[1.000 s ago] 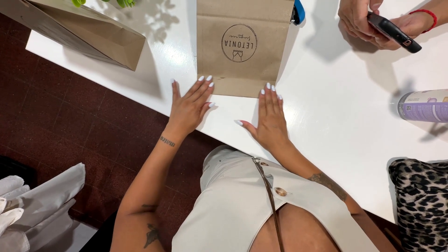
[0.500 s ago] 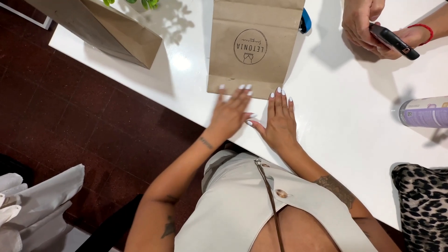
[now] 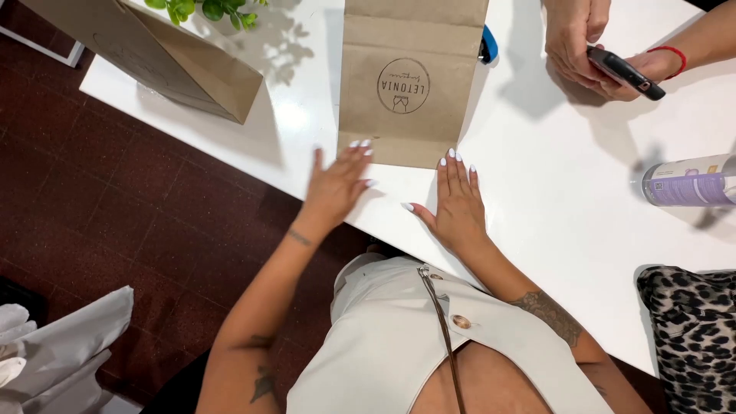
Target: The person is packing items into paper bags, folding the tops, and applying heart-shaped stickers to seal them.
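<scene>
A flat brown paper bag (image 3: 410, 80) with a round stamped mark lies on the white table (image 3: 537, 192), its near edge towards me. My left hand (image 3: 337, 186) is flat with fingers spread, its fingertips at the bag's near left corner. My right hand (image 3: 456, 201) rests palm down on the table, fingertips touching the bag's near right edge. Neither hand holds anything.
A second brown paper bag (image 3: 153, 54) lies at the far left by a green plant (image 3: 203, 9). Another person's hands (image 3: 590, 46) hold a dark phone (image 3: 625, 73) at the far right. A purple bottle (image 3: 686, 184) lies on its side, near a leopard-print item (image 3: 690, 322). Something blue (image 3: 489, 44) peeks from behind the bag.
My left hand came in beside the right at the bag's near edge, then slid back left to the bag's corner. The right hand has stayed at the near right edge.
</scene>
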